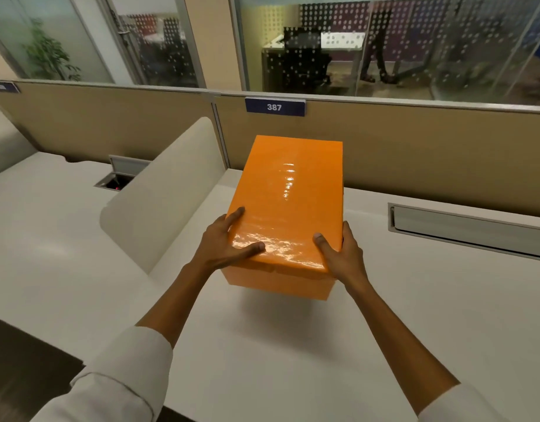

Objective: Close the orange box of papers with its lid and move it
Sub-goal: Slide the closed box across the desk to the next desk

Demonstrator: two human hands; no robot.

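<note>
We see the orange box (288, 278) held above the white desk (293, 360), its lid (290, 196) seated on top and a soft shadow on the surface beneath it. Bare desk lies open in front of us and out to the right, up to a long metal cable tray (469, 226) set in the surface; a rounded cream divider (168, 190) stands just beside the box on the left, and a tan partition wall (414, 159) closes off the far edge behind it. A blue plate (274, 107) on that partition reads "387"; the box itself shows no writing we can read. Its long axis runs away from us toward the partition, the short end facing us. Our left hand (229, 242) and right hand (341, 254) clasp the near corners, fingers spread, thumbs pressed flat on the glossy lid and the other fingers wrapped down the sides.
</note>
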